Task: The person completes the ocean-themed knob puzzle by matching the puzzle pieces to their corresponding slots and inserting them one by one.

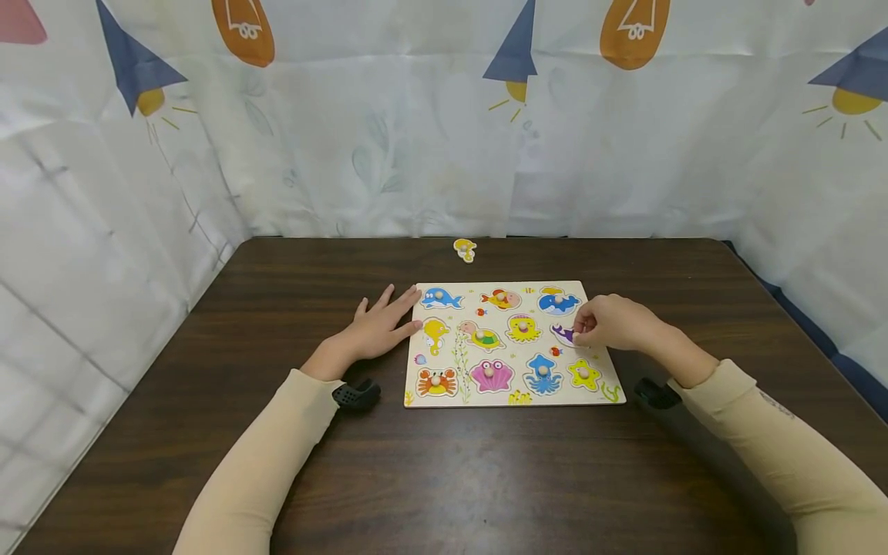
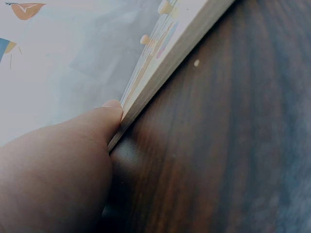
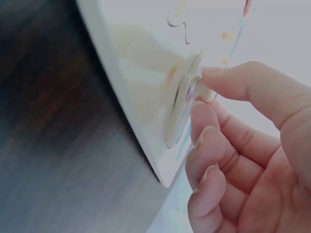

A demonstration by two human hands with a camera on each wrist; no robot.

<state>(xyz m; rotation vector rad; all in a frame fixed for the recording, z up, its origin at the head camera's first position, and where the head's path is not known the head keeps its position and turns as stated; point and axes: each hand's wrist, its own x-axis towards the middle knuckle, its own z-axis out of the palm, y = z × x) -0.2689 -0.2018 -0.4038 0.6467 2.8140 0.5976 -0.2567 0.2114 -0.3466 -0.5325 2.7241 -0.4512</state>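
Observation:
A sea-animal knob puzzle board (image 1: pixel 572 399) lies flat on the brown table. My left hand (image 1: pixel 375 327) rests at its left edge with fingers extended; in the left wrist view the thumb (image 2: pixel 112 109) touches the board's side. At the board's right side, my right hand (image 1: pixel 613 324) pinches the knob (image 3: pixel 206 92) of a purple sea-animal piece (image 1: pixel 562 334). The right wrist view shows this piece (image 3: pixel 181 111) tilted against the board; whether it sits in its recess I cannot tell. The fingers partly cover it in the head view.
A small yellow loose piece (image 1: pixel 465 250) lies on the table (image 1: pixel 333 270) behind the board. Several knobbed pieces, such as the crab (image 1: pixel 437 391) and the starfish (image 1: pixel 584 382), are on the board. A printed white curtain (image 1: pixel 430 154) hangs behind the table.

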